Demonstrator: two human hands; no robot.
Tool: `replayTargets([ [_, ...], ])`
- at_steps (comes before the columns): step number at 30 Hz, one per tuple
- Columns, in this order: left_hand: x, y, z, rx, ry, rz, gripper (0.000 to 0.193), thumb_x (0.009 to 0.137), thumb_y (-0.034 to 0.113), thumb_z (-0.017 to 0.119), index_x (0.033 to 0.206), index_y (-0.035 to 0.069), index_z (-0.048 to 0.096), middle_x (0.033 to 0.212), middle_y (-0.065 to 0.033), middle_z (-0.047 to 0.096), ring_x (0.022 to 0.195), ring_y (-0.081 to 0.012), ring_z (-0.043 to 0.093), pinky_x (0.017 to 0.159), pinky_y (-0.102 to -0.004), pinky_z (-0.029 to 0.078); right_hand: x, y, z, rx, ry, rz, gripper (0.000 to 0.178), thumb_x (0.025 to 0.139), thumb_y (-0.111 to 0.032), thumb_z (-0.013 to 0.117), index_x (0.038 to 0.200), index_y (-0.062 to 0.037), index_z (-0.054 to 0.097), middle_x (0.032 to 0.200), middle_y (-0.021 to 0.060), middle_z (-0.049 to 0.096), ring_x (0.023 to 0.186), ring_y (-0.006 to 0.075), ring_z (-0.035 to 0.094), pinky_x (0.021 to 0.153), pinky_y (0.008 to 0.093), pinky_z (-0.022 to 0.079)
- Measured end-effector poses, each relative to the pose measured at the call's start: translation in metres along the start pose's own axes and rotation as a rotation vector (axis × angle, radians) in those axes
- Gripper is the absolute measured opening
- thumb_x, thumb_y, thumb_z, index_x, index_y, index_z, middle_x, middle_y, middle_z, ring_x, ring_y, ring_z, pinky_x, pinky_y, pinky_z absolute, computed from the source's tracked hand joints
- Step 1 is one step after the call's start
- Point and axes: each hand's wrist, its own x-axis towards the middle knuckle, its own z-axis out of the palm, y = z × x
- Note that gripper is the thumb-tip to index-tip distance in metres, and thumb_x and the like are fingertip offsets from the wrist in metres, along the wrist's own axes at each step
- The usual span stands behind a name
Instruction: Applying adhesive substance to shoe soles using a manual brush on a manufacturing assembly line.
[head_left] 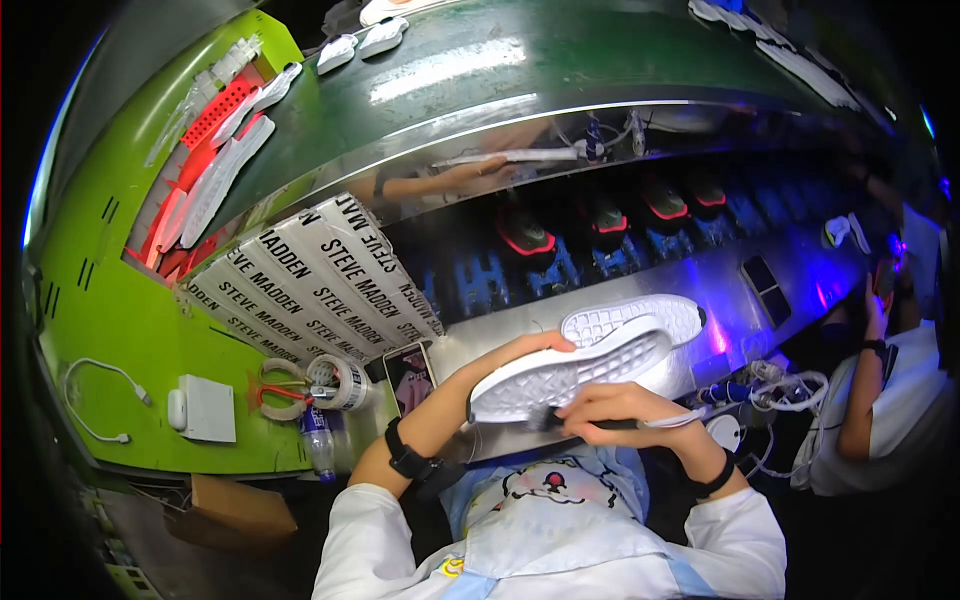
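A white shoe sole (560, 380) with a gridded inner face is held tilted above the metal worktop (720, 330). My left hand (535, 345) is closed on its far edge. In my right hand (620, 406) is a brush (543, 418) with dark bristles and a pale handle. The bristles are at the sole's near edge; whether they touch it I cannot tell. A second white sole (682, 316) lies just behind, inner face up, partly covered by the held one.
A printed carton (310, 280), tape rolls (345, 385), red-handled scissors (285, 390), a bottle (318, 440) and a phone (410, 378) stand left. Behind are red-rimmed dark shoe pieces (525, 235) on blue holders and a green belt (560, 60). Cables (790, 395) and another person (865, 400) are right.
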Motion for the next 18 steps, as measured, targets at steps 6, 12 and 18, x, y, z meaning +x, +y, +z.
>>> replayTargets([
  [6,-0.019,0.003,0.001,-0.058,0.074,-0.004,0.048,0.079,0.040,0.062,0.109,0.003,0.061,0.092,-0.0084,0.066,0.078,-0.0133,0.063,0.070,-0.0216,0.048,-0.017,-0.002,-0.017,0.100,0.170,0.091,0.012,0.083,-0.009,0.063,0.089,-0.0008,0.069,0.097,0.0088,0.066,0.086,0.0183,0.064,0.074,0.0278,0.050],
  [12,-0.038,-0.009,0.015,0.017,0.187,0.218,0.049,0.083,0.037,0.055,0.114,-0.001,0.058,0.094,-0.0093,0.067,0.079,-0.0155,0.063,0.071,-0.0227,0.049,-0.056,0.015,-0.044,0.042,0.690,0.182,0.013,0.085,-0.004,0.057,0.084,0.0034,0.068,0.087,0.0103,0.067,0.068,0.0167,0.064,0.064,0.0292,0.052],
  [18,0.010,-0.025,-0.019,-0.126,-0.230,0.727,0.056,0.081,0.033,0.046,0.119,-0.007,0.053,0.104,-0.0220,0.064,0.088,-0.0349,0.064,0.082,-0.0402,0.053,-0.008,-0.039,0.018,-0.304,0.487,-0.314,0.019,0.078,0.000,0.064,0.096,0.0003,0.065,0.102,0.0141,0.066,0.080,0.0222,0.066,0.069,0.0270,0.052],
])
